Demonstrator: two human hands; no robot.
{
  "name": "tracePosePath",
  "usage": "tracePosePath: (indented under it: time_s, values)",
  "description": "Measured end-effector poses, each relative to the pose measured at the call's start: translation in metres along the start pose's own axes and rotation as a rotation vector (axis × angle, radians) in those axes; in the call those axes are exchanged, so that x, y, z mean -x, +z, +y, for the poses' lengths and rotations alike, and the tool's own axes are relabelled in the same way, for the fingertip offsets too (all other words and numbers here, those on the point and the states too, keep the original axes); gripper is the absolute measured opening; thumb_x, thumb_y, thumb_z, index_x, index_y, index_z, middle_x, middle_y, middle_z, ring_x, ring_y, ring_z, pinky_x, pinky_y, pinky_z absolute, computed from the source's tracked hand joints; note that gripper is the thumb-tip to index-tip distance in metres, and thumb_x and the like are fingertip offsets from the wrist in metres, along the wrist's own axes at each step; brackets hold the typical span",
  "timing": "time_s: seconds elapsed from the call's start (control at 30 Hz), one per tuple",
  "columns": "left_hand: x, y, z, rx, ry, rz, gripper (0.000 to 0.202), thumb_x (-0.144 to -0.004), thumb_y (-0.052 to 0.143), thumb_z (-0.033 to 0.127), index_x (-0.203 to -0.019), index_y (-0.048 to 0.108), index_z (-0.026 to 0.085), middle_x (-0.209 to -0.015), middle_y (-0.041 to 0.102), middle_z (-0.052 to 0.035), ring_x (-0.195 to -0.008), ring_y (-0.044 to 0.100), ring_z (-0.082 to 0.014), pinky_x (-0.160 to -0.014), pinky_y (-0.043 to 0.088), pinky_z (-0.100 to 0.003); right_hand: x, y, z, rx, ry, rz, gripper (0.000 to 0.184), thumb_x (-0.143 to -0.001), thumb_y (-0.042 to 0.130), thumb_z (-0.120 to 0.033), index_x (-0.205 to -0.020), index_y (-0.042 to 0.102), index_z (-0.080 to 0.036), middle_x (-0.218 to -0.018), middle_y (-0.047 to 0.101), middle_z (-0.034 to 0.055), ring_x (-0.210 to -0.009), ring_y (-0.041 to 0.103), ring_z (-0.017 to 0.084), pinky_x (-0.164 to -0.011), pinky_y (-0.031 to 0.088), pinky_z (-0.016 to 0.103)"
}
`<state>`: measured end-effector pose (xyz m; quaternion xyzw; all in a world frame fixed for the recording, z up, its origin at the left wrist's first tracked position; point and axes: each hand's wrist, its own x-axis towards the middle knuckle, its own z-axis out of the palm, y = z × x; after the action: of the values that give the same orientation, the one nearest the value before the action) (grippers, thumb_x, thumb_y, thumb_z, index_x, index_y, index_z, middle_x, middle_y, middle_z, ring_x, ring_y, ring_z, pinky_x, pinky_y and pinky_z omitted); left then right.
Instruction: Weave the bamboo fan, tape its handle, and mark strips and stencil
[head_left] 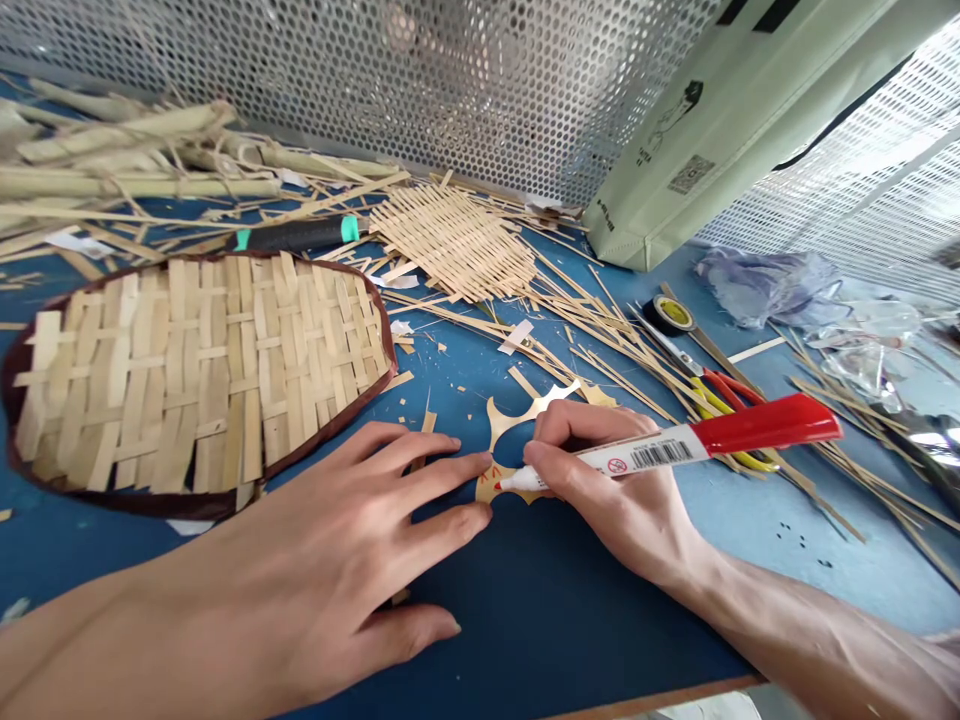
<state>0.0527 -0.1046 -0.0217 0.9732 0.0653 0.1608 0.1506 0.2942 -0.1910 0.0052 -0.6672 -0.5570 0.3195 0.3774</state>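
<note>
My right hand grips a marker with a white barrel and a red end. The marker's red tip touches a small golden cut-out piece with scalloped edges, which bears a few red marks. My left hand lies flat with its fingers spread, and its fingertips reach the left edge of that piece. Just above, a curved, spiky golden strip runs behind my right hand; whether it joins the marked piece is hidden. Left of them lies a woven panel of wide strips with a dark brown border.
A finer woven mat, loose bamboo strips and a black-and-green handle lie farther back. To the right are scissors, a tape roll and crumpled plastic. A pale green bag stands by the perforated metal wall.
</note>
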Motion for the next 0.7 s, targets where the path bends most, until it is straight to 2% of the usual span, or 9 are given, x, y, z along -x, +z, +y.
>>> tracePosePath:
  time_s: [0.17, 0.33, 0.7]
  values:
    - [0.0013, 0.0, -0.0016, -0.017, 0.007, -0.019, 0.042, -0.106, 0.06, 0.057, -0.138, 0.07, 0.033, -0.156, 0.068, 0.0024, -0.137, 0.063, -0.0279, -0.107, 0.049, -0.05, -0.0003, 0.0007, 0.0012, 0.011, -0.001, -0.028, 0.033, -0.088, 0.07, -0.033, -0.059, 0.058, -0.021, -0.055, 0.057, -0.0029, -0.05, 0.044, 0.011, -0.05, 0.033, 0.027]
    - [0.002, -0.0005, -0.0018, -0.026, 0.018, -0.029, 0.043, -0.108, 0.055, 0.057, -0.139, 0.07, 0.032, -0.157, 0.067, -0.0003, -0.138, 0.063, -0.0301, -0.106, 0.051, -0.052, -0.0018, 0.0017, -0.0002, 0.014, -0.015, -0.049, 0.032, -0.089, 0.069, -0.031, -0.06, 0.059, -0.021, -0.053, 0.054, -0.0047, -0.048, 0.04, 0.01, -0.049, 0.031, 0.025]
    - [-0.0019, -0.0012, -0.0014, -0.033, 0.031, 0.007, 0.04, -0.106, 0.058, 0.054, -0.136, 0.072, 0.03, -0.154, 0.07, 0.0006, -0.135, 0.065, -0.0282, -0.106, 0.052, -0.048, -0.0012, 0.0023, 0.0005, 0.01, 0.027, -0.033, 0.031, -0.087, 0.07, -0.032, -0.06, 0.059, -0.022, -0.053, 0.055, -0.004, -0.05, 0.041, 0.011, -0.048, 0.032, 0.025]
